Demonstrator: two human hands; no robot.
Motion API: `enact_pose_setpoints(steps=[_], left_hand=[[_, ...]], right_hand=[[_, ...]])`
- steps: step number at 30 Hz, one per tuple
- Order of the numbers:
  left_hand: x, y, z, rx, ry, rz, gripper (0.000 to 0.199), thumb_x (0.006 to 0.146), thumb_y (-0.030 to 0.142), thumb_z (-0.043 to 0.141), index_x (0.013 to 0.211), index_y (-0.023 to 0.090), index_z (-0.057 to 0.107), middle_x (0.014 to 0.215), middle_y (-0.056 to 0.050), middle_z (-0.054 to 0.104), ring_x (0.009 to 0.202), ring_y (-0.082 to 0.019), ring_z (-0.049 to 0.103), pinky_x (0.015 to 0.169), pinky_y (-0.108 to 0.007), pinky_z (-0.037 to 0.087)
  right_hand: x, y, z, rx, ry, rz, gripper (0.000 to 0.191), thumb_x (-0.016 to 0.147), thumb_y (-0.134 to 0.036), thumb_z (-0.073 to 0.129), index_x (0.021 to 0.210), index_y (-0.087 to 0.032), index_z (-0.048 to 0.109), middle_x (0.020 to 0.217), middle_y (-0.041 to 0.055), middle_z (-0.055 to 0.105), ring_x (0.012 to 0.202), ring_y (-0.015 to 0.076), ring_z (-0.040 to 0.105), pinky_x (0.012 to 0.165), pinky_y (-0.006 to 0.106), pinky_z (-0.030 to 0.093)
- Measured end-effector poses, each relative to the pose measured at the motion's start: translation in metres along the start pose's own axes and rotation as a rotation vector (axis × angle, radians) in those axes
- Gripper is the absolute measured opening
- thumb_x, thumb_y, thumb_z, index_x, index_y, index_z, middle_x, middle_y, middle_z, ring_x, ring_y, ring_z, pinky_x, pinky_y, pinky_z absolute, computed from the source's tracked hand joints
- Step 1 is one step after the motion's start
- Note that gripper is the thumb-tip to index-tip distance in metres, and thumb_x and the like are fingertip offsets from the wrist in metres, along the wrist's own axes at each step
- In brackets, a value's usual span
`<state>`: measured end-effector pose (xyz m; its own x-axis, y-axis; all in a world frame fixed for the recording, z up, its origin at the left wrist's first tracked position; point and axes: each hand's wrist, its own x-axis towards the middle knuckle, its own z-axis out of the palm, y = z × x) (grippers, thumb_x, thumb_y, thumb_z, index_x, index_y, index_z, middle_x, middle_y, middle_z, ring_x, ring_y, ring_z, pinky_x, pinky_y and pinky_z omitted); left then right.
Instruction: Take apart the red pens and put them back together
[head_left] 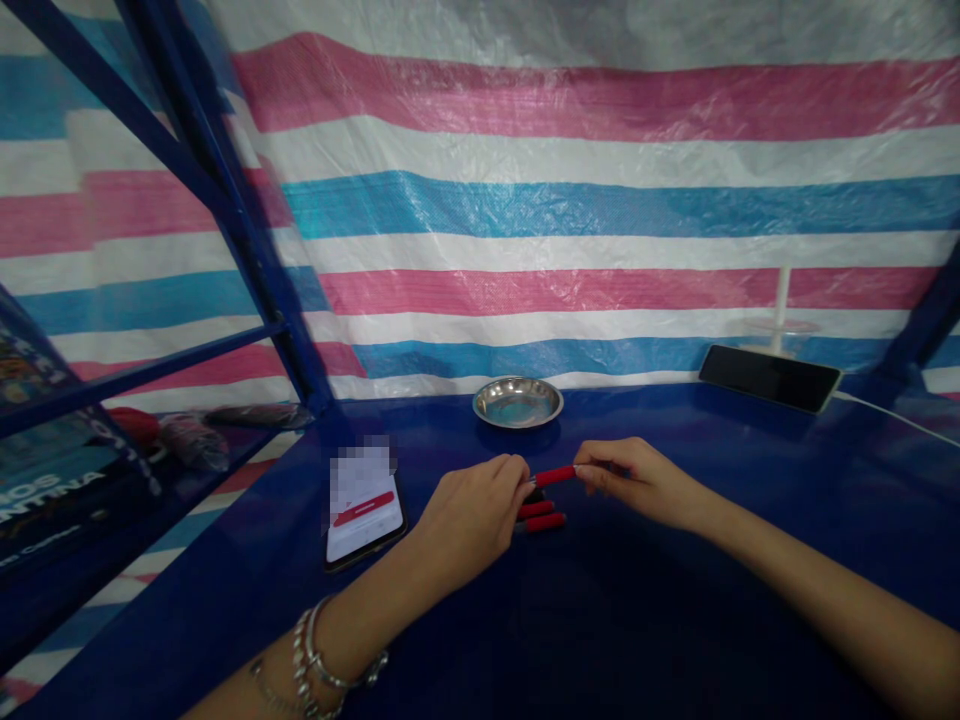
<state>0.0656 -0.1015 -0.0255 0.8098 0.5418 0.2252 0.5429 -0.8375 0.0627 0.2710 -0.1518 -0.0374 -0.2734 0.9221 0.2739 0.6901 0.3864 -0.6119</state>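
Fingers (600,452) of both hands close on a slim red pen (555,476) above a blue table (637,415), the thumb and forefinger of the right hand (645,480) pinching one end while the left hand (472,510) grips the other, its exact hold partly hidden behind its knuckles. Closest to the viewer, silver bracelets (301,650) circle the left wrist. Two more red pens (547,522) lie side by side just beyond, their left ends covered by the left hand. Work on one pen appears to be midway: it is held between the hands, not yet set down, and the other two sit outside the right hand's grip. Whether that pair is finished or waiting cannot be told, nor whether the held pen is being put together or pulled apart. Off to the left, a phone (367,535) with a lit screen lies flat. Farther back stand a shiny metal dish (516,424) and, to the right, a dark-screened phone (771,380) with a white cable (900,415), all before striped sheeting (600,210)
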Motion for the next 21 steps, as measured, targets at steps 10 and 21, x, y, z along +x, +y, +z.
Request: enact_pose_setpoints(steps=[10,21], left_hand=[[0.003,-0.003,0.002,-0.003,0.001,-0.025,0.021,0.087,0.028,0.027,0.086,0.016,0.044,0.084,-0.003,0.054,0.072,-0.015,0.053,0.063,-0.027,0.042],[0.006,-0.019,0.009,-0.026,0.061,-0.037,0.019,0.086,0.030,0.031,0.087,0.018,0.045,0.084,-0.001,0.053,0.073,-0.015,0.052,0.062,-0.026,0.040]], right_hand=[[0.000,0.003,0.003,-0.009,-0.011,0.101,0.029,0.085,-0.039,0.034,0.079,-0.015,0.050,0.067,0.0015,0.053,0.060,0.0098,0.049,0.055,0.020,0.035],[-0.001,0.008,-0.001,-0.191,0.000,0.103,0.018,0.082,-0.031,0.041,0.085,-0.017,0.052,0.063,0.0000,0.054,0.055,0.0096,0.048,0.053,0.020,0.033]])
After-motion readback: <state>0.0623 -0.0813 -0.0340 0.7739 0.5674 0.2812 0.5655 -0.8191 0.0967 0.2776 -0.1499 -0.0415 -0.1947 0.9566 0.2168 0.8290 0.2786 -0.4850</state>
